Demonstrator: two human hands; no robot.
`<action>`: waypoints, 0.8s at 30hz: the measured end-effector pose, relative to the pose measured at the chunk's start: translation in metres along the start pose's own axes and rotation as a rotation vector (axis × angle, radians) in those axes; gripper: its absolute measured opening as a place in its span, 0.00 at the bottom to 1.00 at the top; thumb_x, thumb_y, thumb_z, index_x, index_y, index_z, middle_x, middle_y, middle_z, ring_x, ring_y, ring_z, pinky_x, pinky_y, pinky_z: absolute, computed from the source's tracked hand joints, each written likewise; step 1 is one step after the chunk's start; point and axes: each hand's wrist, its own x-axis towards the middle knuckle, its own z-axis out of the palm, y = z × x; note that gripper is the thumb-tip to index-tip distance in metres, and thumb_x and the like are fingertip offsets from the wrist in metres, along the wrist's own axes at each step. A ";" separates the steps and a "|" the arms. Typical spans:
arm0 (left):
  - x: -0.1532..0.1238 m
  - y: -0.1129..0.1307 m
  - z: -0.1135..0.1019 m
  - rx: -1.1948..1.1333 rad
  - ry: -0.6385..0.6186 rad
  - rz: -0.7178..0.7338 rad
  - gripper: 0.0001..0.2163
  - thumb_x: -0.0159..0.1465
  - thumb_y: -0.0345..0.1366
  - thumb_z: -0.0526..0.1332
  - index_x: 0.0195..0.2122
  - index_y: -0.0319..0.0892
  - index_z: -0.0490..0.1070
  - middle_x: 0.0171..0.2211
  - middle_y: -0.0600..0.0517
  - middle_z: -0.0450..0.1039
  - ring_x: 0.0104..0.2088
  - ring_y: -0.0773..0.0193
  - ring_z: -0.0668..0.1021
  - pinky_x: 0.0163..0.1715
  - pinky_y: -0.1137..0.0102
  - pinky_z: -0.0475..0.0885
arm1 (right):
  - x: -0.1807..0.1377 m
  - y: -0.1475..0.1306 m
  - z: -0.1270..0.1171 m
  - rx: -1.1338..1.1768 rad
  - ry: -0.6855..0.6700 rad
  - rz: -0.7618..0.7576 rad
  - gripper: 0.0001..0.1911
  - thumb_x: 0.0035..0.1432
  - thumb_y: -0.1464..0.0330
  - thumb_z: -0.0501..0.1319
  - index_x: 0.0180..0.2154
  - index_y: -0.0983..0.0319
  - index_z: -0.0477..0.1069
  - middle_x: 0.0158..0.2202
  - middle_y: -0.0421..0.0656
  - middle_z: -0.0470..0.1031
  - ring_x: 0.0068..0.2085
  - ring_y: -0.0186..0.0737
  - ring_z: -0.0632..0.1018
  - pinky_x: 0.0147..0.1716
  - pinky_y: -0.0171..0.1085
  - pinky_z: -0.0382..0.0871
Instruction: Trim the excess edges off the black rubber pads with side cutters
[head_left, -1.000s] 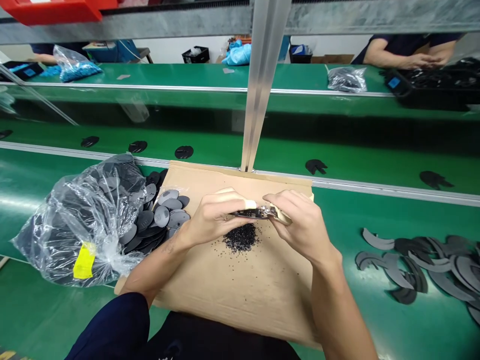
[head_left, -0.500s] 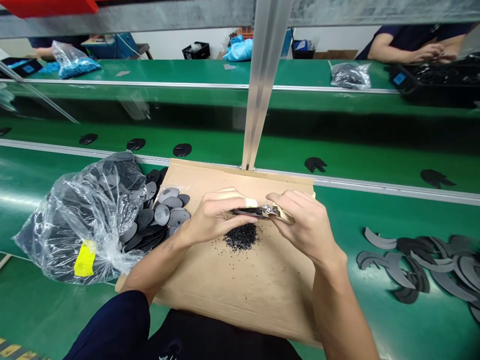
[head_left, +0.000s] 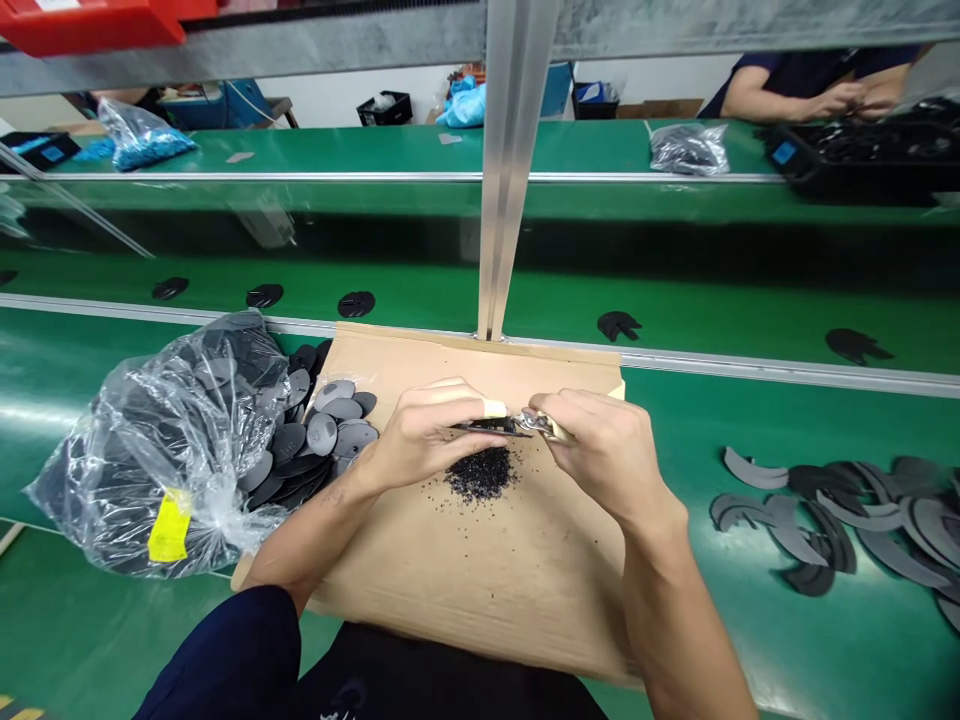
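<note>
My left hand [head_left: 439,425] pinches a flat black plastic part [head_left: 491,428], tilted nearly edge-on to me; a pale wrap covers one fingertip. My right hand [head_left: 600,435] is closed round pale-handled nippers [head_left: 534,422], whose metal jaws meet the part's right edge. Whether the jaws are closed on it is too small to tell. Right below lies a heap of small black plastic bits [head_left: 480,474] on the brown cardboard sheet [head_left: 465,580]. To the left of my left hand, dark oval discs [head_left: 322,434] spill out of a clear plastic bag [head_left: 150,430] with a yellow label.
Grey curved pieces [head_left: 795,530] lie loose on the green table [head_left: 675,420] at right. Beyond the cardboard, a metal post [head_left: 499,190] rises in front of a green belt [head_left: 420,325] carrying spaced black parts. Across it, a co-worker's hands [head_left: 844,100] are over a black bin [head_left: 862,170].
The view has shifted slightly. My right hand has brought the nippers a little left against the black part, while my left hand keeps its grip.
</note>
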 end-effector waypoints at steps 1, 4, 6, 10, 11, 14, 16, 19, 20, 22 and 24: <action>0.000 0.000 -0.001 0.017 -0.016 -0.003 0.09 0.66 0.37 0.68 0.43 0.38 0.78 0.32 0.49 0.79 0.32 0.67 0.77 0.33 0.71 0.74 | 0.000 0.001 -0.001 -0.002 -0.003 -0.001 0.15 0.63 0.78 0.51 0.30 0.61 0.73 0.23 0.38 0.71 0.26 0.33 0.68 0.27 0.35 0.51; -0.001 0.001 -0.007 0.087 -0.071 -0.036 0.11 0.67 0.38 0.67 0.47 0.39 0.76 0.33 0.50 0.79 0.33 0.67 0.78 0.35 0.71 0.75 | -0.001 0.005 -0.007 -0.069 -0.023 0.002 0.14 0.59 0.80 0.52 0.29 0.61 0.72 0.22 0.39 0.71 0.25 0.34 0.67 0.26 0.36 0.48; -0.002 0.002 -0.010 0.111 -0.138 -0.060 0.13 0.68 0.39 0.66 0.51 0.40 0.75 0.35 0.50 0.79 0.34 0.66 0.78 0.34 0.71 0.75 | 0.000 0.006 -0.010 -0.125 -0.070 0.010 0.14 0.56 0.81 0.52 0.29 0.61 0.71 0.23 0.39 0.71 0.25 0.35 0.67 0.25 0.36 0.47; -0.002 0.004 -0.010 0.130 -0.295 -0.021 0.14 0.71 0.39 0.61 0.54 0.40 0.73 0.33 0.50 0.77 0.32 0.66 0.77 0.32 0.72 0.73 | 0.000 0.003 -0.012 -0.137 -0.218 0.020 0.12 0.55 0.82 0.57 0.32 0.61 0.73 0.26 0.39 0.75 0.25 0.36 0.70 0.25 0.36 0.47; -0.001 0.004 -0.009 0.144 -0.315 -0.011 0.13 0.72 0.39 0.60 0.54 0.40 0.73 0.32 0.51 0.77 0.31 0.66 0.77 0.31 0.72 0.72 | 0.000 0.003 -0.012 -0.120 -0.249 0.020 0.11 0.55 0.81 0.59 0.32 0.61 0.73 0.27 0.40 0.76 0.26 0.37 0.71 0.25 0.36 0.49; 0.000 0.003 -0.009 0.148 -0.311 -0.002 0.12 0.71 0.40 0.61 0.51 0.40 0.75 0.30 0.51 0.76 0.31 0.64 0.76 0.33 0.70 0.72 | -0.002 0.005 -0.017 -0.037 -0.300 0.032 0.05 0.59 0.77 0.64 0.34 0.61 0.74 0.31 0.41 0.78 0.29 0.39 0.75 0.26 0.35 0.54; 0.001 0.001 -0.010 0.118 -0.265 0.002 0.10 0.70 0.39 0.63 0.47 0.41 0.76 0.30 0.51 0.78 0.34 0.63 0.76 0.38 0.67 0.73 | -0.003 0.008 -0.023 0.067 -0.297 0.043 0.02 0.62 0.71 0.66 0.36 0.61 0.74 0.31 0.41 0.79 0.30 0.39 0.76 0.27 0.35 0.57; 0.001 0.000 -0.009 0.037 -0.123 -0.015 0.08 0.67 0.38 0.67 0.44 0.41 0.77 0.32 0.50 0.80 0.34 0.64 0.77 0.38 0.66 0.74 | -0.003 0.009 -0.030 0.279 -0.251 0.014 0.08 0.63 0.64 0.68 0.42 0.60 0.74 0.33 0.40 0.79 0.31 0.37 0.76 0.30 0.35 0.62; 0.001 0.000 -0.008 -0.003 -0.070 -0.034 0.08 0.66 0.37 0.68 0.44 0.40 0.77 0.33 0.50 0.80 0.33 0.65 0.77 0.37 0.68 0.75 | -0.002 0.007 -0.031 0.343 -0.223 -0.004 0.09 0.64 0.63 0.67 0.43 0.60 0.73 0.33 0.40 0.79 0.31 0.37 0.75 0.30 0.35 0.63; 0.001 0.000 -0.006 -0.074 0.006 -0.067 0.09 0.65 0.36 0.69 0.44 0.39 0.76 0.35 0.49 0.81 0.34 0.66 0.80 0.36 0.70 0.77 | 0.000 0.001 -0.029 0.413 -0.136 -0.040 0.08 0.67 0.62 0.63 0.42 0.61 0.73 0.32 0.41 0.77 0.31 0.36 0.73 0.31 0.35 0.63; 0.000 0.000 -0.004 -0.060 0.026 -0.059 0.09 0.65 0.34 0.68 0.45 0.39 0.75 0.38 0.48 0.82 0.38 0.65 0.82 0.40 0.70 0.79 | 0.003 -0.006 -0.024 0.351 -0.030 -0.072 0.08 0.70 0.67 0.57 0.38 0.61 0.72 0.29 0.41 0.74 0.30 0.36 0.71 0.31 0.35 0.61</action>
